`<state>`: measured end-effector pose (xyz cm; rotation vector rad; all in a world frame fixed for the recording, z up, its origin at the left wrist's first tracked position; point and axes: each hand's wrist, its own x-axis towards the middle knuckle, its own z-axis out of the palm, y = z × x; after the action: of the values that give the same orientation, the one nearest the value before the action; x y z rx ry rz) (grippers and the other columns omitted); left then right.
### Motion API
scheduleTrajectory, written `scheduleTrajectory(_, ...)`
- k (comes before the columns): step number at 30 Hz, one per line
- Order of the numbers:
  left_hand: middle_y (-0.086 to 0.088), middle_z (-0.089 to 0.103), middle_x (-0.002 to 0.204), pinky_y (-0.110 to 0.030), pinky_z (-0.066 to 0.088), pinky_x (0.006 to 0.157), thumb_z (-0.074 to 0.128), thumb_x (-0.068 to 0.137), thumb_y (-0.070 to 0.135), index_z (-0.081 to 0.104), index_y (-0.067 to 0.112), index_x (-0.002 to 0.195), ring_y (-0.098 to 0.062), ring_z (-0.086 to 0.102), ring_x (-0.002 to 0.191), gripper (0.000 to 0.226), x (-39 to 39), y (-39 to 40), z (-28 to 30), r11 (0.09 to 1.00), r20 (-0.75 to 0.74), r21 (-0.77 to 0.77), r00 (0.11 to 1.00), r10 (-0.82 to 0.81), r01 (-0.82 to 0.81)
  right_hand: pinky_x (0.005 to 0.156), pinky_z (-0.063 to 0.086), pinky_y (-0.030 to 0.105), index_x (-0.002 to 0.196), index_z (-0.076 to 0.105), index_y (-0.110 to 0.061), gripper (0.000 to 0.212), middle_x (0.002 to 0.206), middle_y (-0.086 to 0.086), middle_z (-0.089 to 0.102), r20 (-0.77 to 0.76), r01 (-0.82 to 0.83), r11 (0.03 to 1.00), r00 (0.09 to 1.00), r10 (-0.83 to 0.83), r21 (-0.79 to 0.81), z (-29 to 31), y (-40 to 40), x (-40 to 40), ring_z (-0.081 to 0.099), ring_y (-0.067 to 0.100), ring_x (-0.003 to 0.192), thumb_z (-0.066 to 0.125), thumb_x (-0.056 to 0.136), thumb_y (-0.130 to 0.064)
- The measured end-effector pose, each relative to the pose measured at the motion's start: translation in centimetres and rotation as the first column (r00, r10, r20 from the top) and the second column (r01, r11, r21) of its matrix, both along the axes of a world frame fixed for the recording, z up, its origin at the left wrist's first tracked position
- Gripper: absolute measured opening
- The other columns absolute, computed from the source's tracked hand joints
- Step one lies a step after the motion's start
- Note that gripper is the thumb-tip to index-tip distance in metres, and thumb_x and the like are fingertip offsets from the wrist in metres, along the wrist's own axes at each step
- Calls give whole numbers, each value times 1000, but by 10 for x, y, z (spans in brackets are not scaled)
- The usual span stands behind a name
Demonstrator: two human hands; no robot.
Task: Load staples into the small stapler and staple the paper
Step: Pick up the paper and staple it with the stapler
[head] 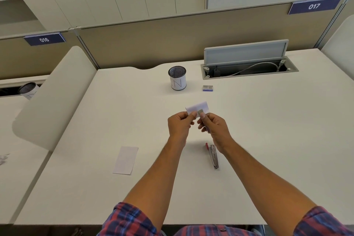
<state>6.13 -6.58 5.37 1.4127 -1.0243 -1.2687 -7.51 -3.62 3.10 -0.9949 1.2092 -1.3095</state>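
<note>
Above the middle of the table, my left hand (180, 126) pinches a small white folded piece, paper or a staple tray (197, 107), by its lower left corner. My right hand (214, 130) pinches a short grey strip that looks like staples (201, 113), held against the white piece. The small stapler (214, 156), metal with a red end, lies swung open on the table just below my right wrist. Neither hand touches it. A white sheet of paper (125, 160) lies flat on the table to the left of my left forearm.
A small blue staple box (207, 87) sits farther back, beside a mesh pen cup with a white label (177, 78). An open cable hatch (249, 69) with its lid raised is at the back right. A padded divider (57, 97) borders the table's left side.
</note>
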Motion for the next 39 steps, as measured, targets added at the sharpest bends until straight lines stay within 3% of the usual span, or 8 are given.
scheduleTrajectory(5, 1, 73, 70, -28, 52, 66, 83, 83, 25, 79, 16, 79, -11, 63, 62, 10, 2, -1, -2, 996, -75, 34, 994, -74, 76, 57, 45, 17, 80, 76, -13, 36, 79, 5, 76, 4, 117, 993, 993, -117, 12, 2, 1, 4, 67, 13, 68, 70, 94, -46)
scheduleTrajectory(9, -8, 75, 82, -36, 60, 79, 85, 81, 34, 78, 6, 93, -20, 70, 75, 31, -6, 4, 3, 982, -231, 61, 960, -158, 176, 55, 46, 15, 71, 78, -20, 35, 71, 3, 76, 36, 156, 988, 987, -156, 15, 6, 3, 11, 64, 7, 59, 71, 92, -48)
scheduleTrajectory(14, -13, 70, 70, -33, 58, 64, 84, 82, 17, 74, -4, 88, -25, 64, 62, 23, -16, 6, 7, 990, -316, 96, 946, -65, 100, 50, 42, 12, 56, 73, -27, 41, 52, -10, 62, 66, 223, 975, 973, -223, 10, 6, 5, 20, 54, 3, 48, 71, 96, -32)
scheduleTrajectory(19, -9, 61, 58, -30, 50, 52, 83, 83, 20, 70, -1, 75, -23, 53, 52, 26, -21, 8, 3, 995, -261, 89, 965, -24, 49, 52, 46, 16, 69, 78, -10, 34, 63, 8, 73, 93, 269, 962, 958, -273, 51, 5, 5, 23, 62, 12, 54, 75, 92, -35)
scheduleTrajectory(24, -15, 77, 98, -41, 62, 82, 54, 105, 32, 71, 3, 102, -28, 75, 85, 34, -12, 1, 6, 987, -291, 132, 955, -55, 97, 61, 53, 23, 91, 77, -10, 35, 85, 11, 77, 86, 170, 985, 981, -173, 42, 7, 0, 13, 66, 16, 67, 65, 99, -43)
scheduleTrajectory(27, -14, 74, 101, -33, 59, 73, 48, 107, 29, 64, 9, 109, -25, 75, 83, 26, -8, -1, 12, 974, -406, 217, 914, 26, 69, 60, 49, 28, 101, 68, -6, 26, 89, 9, 71, 275, 225, 967, 928, -251, 122, 4, -6, 3, 61, 18, 65, 62, 101, -31)
scheduleTrajectory(33, -1, 45, 57, -22, 36, 48, 34, 95, 18, 50, 18, 62, -20, 49, 53, 36, -2, 9, 11, 845, -602, 393, 796, -62, 362, 48, 34, 26, 96, 71, -20, 22, 59, -7, 41, 238, 112, 980, 960, -149, 162, 1, -10, -14, 32, 11, 47, 81, 86, -36)
scheduleTrajectory(39, 2, 36, 49, -18, 26, 39, 31, 75, 11, 43, 19, 55, -15, 41, 44, 25, -6, 19, 8, 733, -744, 368, 654, -137, 572, 46, 24, 24, 97, 79, -18, 22, 53, -5, 28, 208, -69, 983, 978, 32, 171, 7, -13, -16, 20, 12, 47, 80, 85, -37)
